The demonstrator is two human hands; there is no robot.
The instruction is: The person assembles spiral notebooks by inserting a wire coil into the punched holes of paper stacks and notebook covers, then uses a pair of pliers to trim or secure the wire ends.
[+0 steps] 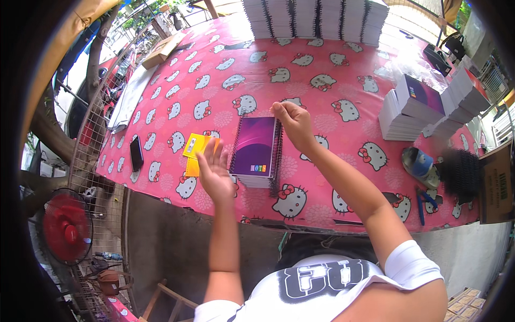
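Note:
A stack of purple-covered spiral notebooks [255, 142] lies on the table in front of me, with black coil binding [277, 155] along its right side. My left hand [217, 174] is open beside the stack's left edge, palm turned up and fingers spread, slightly blurred. Just behind it are yellow cards or booklets [197, 145], partly covered by its fingers. My right hand [294, 122] is closed in a pinch at the far right corner of the stack, by the coil's upper end. Whatever sits between those fingertips is hidden.
Tall stacks of spiral-bound books [316, 19] stand at the far edge. To the right are more book stacks [402, 115], a bundle of black coils [460, 172], blue-handled pliers [421, 206] and a cut-open container [418, 163]. A phone [136, 153] lies left; a red fan [67, 228] stands beyond.

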